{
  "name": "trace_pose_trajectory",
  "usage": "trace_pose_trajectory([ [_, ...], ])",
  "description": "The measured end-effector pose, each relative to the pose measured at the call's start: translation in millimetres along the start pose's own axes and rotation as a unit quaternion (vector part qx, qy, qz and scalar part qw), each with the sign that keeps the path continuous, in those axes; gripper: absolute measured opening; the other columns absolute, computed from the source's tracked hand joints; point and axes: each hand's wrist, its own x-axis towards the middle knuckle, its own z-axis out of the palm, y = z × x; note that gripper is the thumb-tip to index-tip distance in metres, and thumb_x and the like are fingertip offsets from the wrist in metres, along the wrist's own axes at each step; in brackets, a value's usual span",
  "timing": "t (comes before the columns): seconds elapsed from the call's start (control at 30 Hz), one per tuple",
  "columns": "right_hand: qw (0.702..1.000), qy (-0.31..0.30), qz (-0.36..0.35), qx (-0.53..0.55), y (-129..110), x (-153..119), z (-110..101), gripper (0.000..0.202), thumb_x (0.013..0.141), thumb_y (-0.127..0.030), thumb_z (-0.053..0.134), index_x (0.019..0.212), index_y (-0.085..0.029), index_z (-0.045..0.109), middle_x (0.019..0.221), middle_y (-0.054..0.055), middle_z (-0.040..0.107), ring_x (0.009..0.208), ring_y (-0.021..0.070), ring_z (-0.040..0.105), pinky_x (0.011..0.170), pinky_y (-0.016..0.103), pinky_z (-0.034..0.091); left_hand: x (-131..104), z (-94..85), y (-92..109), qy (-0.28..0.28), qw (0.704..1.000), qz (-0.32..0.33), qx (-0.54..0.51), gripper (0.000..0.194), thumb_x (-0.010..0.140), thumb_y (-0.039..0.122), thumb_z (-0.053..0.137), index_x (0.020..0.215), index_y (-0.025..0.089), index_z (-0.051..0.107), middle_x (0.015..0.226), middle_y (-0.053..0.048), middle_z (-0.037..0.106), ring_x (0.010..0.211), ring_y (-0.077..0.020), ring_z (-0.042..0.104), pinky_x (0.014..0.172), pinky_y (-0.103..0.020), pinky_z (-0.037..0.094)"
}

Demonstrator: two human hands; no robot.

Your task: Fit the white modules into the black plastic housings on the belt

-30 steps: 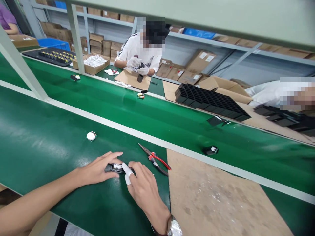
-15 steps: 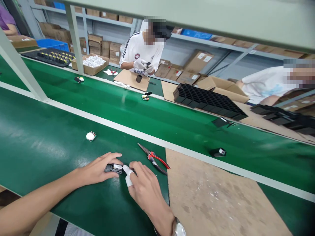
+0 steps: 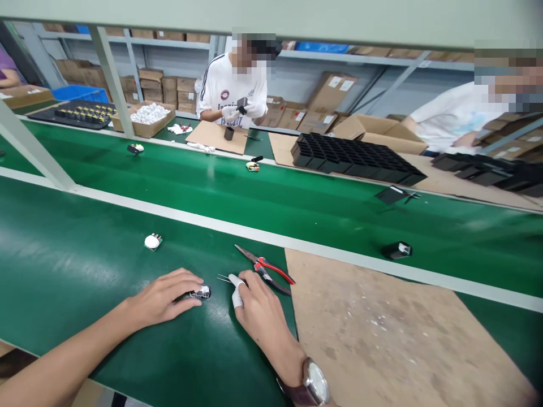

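Small black housing (image 3: 200, 292) is held on the green worktop (image 3: 186, 362), pinched between thumb and fingers of the left hand (image 3: 173, 294); its open end, with white and metallic parts inside, is faced toward the right hand (image 3: 258, 308). Thin two-pronged tool (image 3: 224, 278), probably tweezers (body mostly hidden), is pinched in the right hand's fingers, two of them covered with white finger cots (image 3: 237, 299). Prongs are spread slightly, pointed left, kept clear of the housing. Wristwatch (image 3: 317, 381) is worn on the right wrist.

Red-and-black pliers (image 3: 265, 269) are laid just beyond the right hand, nose up-left, handle ends near the cardboard sheet (image 3: 407, 345). White domed part (image 3: 153, 242) on a green board is placed beyond the left hand. Across the white rail (image 3: 178, 213), a black case (image 3: 397, 250) is seen lying on the green belt (image 3: 297, 203).
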Motion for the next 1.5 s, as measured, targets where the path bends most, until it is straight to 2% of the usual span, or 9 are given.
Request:
trace_pose_trajectory([
  [0.1, 1.0, -0.008, 0.001, 0.007, 0.6, 0.2, -0.6, 0.046, 0.071, 0.006, 0.049, 0.109, -0.012, 0.068, 0.106, 0.013, 0.065, 0.094, 0.0294, 0.059, 0.083, 0.043, 0.057, -0.6, 0.5, -1.0, 0.003, 0.999, -0.034, 0.01, 0.039, 0.098, 0.027, 0.076, 0.132, 0.022, 0.06, 0.12, -0.011, 0.075, 0.108, -0.0241, 0.076, 0.095, -0.038, 0.065],
  [0.4, 0.997, 0.012, -0.007, 0.072, -7.1, 2.0, -7.4, 0.033, 0.093, 0.002, 0.047, 0.118, -0.008, 0.065, 0.117, 0.017, 0.064, 0.102, 0.0302, 0.059, 0.084, 0.044, 0.055, 5.0, -0.2, 5.5, 0.058, 0.993, 0.091, 0.048, 0.03, 0.094, 0.003, 0.073, 0.119, 0.019, 0.068, 0.125, -0.014, 0.07, 0.107, -0.0239, 0.072, 0.087, -0.038, 0.064],
  [0.6, 0.991, 0.012, -0.022, 0.131, -15.6, 2.6, -11.1, 0.031, 0.098, -0.001, 0.047, 0.123, -0.011, 0.063, 0.119, 0.016, 0.065, 0.108, 0.0308, 0.06, 0.09, 0.047, 0.055, 12.6, 8.0, 14.1, 0.02, 0.992, 0.072, 0.097, 0.014, 0.095, 0.003, 0.068, 0.099, 0.017, 0.068, 0.115, -0.015, 0.072, 0.092, -0.022, 0.071, 0.079, -0.036, 0.061],
  [0.7, 0.982, -0.005, -0.024, 0.186, -23.3, 3.4, -14.0, 0.038, 0.103, -0.012, 0.053, 0.141, -0.012, 0.053, 0.126, 0.016, 0.064, 0.116, 0.0309, 0.06, 0.1, 0.049, 0.055, 15.2, 12.4, 13.2, 0.054, 0.998, -0.026, -0.011, 0.008, 0.097, 0.01, 0.069, 0.099, 0.019, 0.07, 0.112, -0.013, 0.074, 0.09, -0.0204, 0.072, 0.08, -0.034, 0.061],
  [0.77, 0.976, -0.012, -0.017, 0.216, -28.8, 2.6, -13.9, 0.051, 0.104, -0.024, 0.059, 0.151, -0.011, 0.043, 0.129, 0.017, 0.063, 0.118, 0.0316, 0.06, 0.101, 0.049, 0.056, 16.6, 13.6, 13.1, 0.07, 0.968, -0.167, -0.171, 0.004, 0.098, 0.022, 0.072, 0.098, 0.019, 0.07, 0.104, -0.01, 0.076, 0.088, -0.0199, 0.074, 0.078, -0.032, 0.063],
  [0.83, 0.972, -0.003, -0.005, 0.233, -33.5, 0.9, -11.2, 0.058, 0.105, -0.031, 0.062, 0.154, -0.01, 0.038, 0.126, 0.018, 0.064, 0.116, 0.0317, 0.062, 0.098, 0.049, 0.059, 19.1, 13.2, 15.3, 0.064, 0.889, -0.301, -0.339, 0.019, 0.097, 0.036, 0.075, 0.095, 0.018, 0.069, 0.093, -0.008, 0.076, 0.082, -0.0187, 0.075, 0.075, -0.03, 0.063],
  [0.97, 0.965, 0.052, 0.017, 0.258, -37.9, -0.3, -3.5, 0.053, 0.104, -0.035, 0.064, 0.148, -0.013, 0.043, 0.117, 0.017, 0.066, 0.111, 0.0313, 0.065, 0.092, 0.049, 0.062, 25.6, 12.1, 23.0, 0.023, 0.768, -0.405, -0.495, 0.039, 0.091, 0.053, 0.08, 0.093, 0.016, 0.068, 0.086, -0.007, 0.076, 0.08, -0.0197, 0.076, 0.076, -0.03, 0.063],
  [1.33, 0.955, 0.074, 0.036, 0.284, -39.0, 3.5, -4.0, 0.052, 0.1, -0.034, 0.068, 0.144, -0.016, 0.048, 0.108, 0.013, 0.066, 0.103, 0.0307, 0.065, 0.089, 0.05, 0.063, 26.3, 15.6, 22.0, -0.006, 0.752, -0.418, -0.51, 0.044, 0.089, 0.055, 0.081, 0.095, 0.013, 0.069, 0.088, -0.01, 0.076, 0.078, -0.0192, 0.075, 0.077, -0.032, 0.062],
  [1.5, 0.969, 0.016, 0.017, 0.247, -29.4, 3.3, -12.7, 0.063, 0.1, -0.032, 0.069, 0.153, -0.016, 0.04, 0.119, 0.014, 0.065, 0.111, 0.0316, 0.064, 0.098, 0.054, 0.059, 28.1, 13.3, 21.3, 0.039, 0.758, -0.399, -0.515, 0.037, 0.086, 0.045, 0.087, 0.093, 0.014, 0.069, 0.086, -0.005, 0.074, 0.077, -0.0159, 0.073, 0.076, -0.028, 0.063],
])
